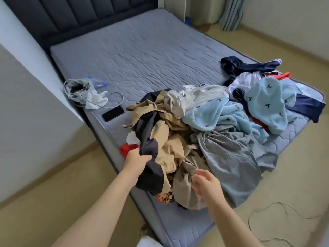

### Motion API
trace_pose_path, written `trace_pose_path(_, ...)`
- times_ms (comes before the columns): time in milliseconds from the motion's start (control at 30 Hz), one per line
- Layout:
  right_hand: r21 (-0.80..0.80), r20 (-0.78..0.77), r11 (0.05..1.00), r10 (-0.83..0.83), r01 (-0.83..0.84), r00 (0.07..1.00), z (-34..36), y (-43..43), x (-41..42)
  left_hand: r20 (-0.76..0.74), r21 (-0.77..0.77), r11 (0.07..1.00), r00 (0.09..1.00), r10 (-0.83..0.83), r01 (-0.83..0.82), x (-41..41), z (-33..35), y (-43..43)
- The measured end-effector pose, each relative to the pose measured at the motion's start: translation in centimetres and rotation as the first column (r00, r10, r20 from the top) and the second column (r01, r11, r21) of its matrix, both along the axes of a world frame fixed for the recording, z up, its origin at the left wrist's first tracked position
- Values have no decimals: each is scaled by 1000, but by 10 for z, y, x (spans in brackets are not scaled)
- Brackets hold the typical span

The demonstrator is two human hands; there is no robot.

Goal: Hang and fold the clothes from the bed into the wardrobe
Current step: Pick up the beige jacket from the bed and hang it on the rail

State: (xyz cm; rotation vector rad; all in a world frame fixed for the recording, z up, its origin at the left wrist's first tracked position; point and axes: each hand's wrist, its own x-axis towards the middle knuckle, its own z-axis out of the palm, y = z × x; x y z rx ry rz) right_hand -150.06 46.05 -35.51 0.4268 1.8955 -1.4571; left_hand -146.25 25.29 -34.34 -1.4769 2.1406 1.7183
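Holding: the left hand [138,158] has its fingers curled tight round a fold of a dark navy garment [151,139] at the near edge of the mattress [142,59].
Right hand: the right hand [206,186] is blurred, with fingers spread and loose, empty, just over a khaki-grey garment [185,186]; I cannot tell whether it touches the cloth.
Clothes pile: it is heaped across the foot end of the mattress, with a tan garment [170,139] tangled round the navy one, a grey garment [227,157] draped over the mattress edge, a light blue fleece [222,116] and a white garment [201,95] behind them, and a navy striped garment [249,65] at the far side edge.
Handling: the navy cloth looks thin, limp and light, probably a little slick. It will likely drag the tan garment along, since the two are twisted together.
Where to grip: a collar, waistband or shoulder seam would serve better than a mid-fold bunch, which gives no shape for hanging. The free hand seems best used to pin or peel the tan cloth away.
Fleece: it looks thick and bulky, and better suited to folding.
Also on the mattress: a phone [113,113] and a cable bundle [85,93] lie near the left edge, apart from the pile.
Wardrobe: not in view.
Progress: judged early, with most clothes unsorted.
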Motion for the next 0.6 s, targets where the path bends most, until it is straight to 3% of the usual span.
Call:
trace_pose_path(200, -186, 146, 979, 115, -87, 983, 52, -38, 8, -179, 10, 983, 967, -181, 186, 22, 68, 9)
trace_pose_path(367, -449, 410, 885, 83, 122, 908, 77, -65, 4, -299, 150, 877, 866, -400, 457, 42, 97, 18)
trace_pose_path(467, -363, 271, 932, 109, -3, 956, 77, -78, 2, -257, 185, 791, 805, -534, 584, 51, 100, 17)
trace_pose_path(567, -235, 181, 972, 45, -1, 982, 67, -83, 5, -224, 248, 659, 704, -674, 710, 58, 94, 4)
trace_pose_path(600, -199, 156, 980, 4, 27, 988, 64, -81, 5, -235, 267, 667, 718, -655, 696, 60, 92, -1)
